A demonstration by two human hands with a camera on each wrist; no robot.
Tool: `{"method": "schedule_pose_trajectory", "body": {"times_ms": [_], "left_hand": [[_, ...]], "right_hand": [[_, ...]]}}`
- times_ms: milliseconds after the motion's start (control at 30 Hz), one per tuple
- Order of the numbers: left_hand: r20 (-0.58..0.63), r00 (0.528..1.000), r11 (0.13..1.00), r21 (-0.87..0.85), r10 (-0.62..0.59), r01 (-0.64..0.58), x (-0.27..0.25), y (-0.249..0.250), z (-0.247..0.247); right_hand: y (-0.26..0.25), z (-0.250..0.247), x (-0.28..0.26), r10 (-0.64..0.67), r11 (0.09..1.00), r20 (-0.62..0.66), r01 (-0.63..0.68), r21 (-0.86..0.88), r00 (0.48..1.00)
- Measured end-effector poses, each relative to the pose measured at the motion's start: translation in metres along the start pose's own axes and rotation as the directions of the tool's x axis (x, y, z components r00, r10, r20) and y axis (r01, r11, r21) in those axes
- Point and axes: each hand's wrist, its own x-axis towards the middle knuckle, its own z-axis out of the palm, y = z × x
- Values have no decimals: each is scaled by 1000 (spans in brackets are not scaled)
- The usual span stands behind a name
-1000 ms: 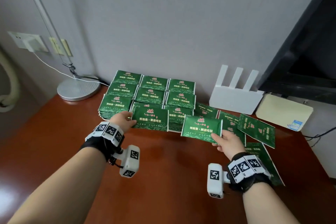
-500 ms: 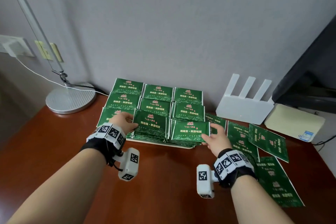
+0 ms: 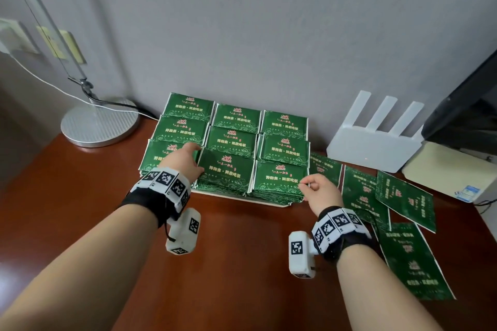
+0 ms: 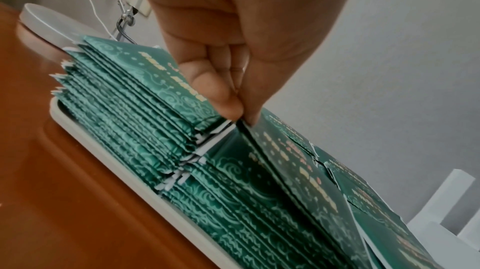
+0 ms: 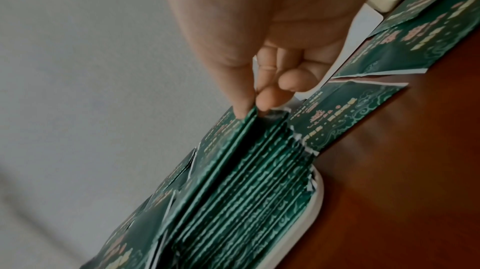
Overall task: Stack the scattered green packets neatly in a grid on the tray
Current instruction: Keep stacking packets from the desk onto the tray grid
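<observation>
Packets (image 3: 225,171) on the white tray (image 3: 271,203), lower centre of frame, on the counter (image 3: 242,263). Left hand (image 3: 185,161) pinching the middle front packet's left edge; right hand (image 3: 320,191) pinching the front right packet (image 3: 279,177) at its right edge. Best lowered flat, edges squared to neighbours, then released. Long axis left to right, print upright toward the viewer. Loose packets (image 3: 403,196) lying askew at right.
</observation>
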Motion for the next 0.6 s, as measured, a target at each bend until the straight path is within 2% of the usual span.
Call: {"method": "schedule_pose_trajectory", "body": {"times_ms": [400,600], "left_hand": [[22,995,992,-79,-99,100,9,1,6],[21,993,991,-58,-118,119,10,1,6]], "right_hand": [[6,2,3,22,998,-33,-20,58,999],[8,4,5,29,998,-42,-26,58,999]]}}
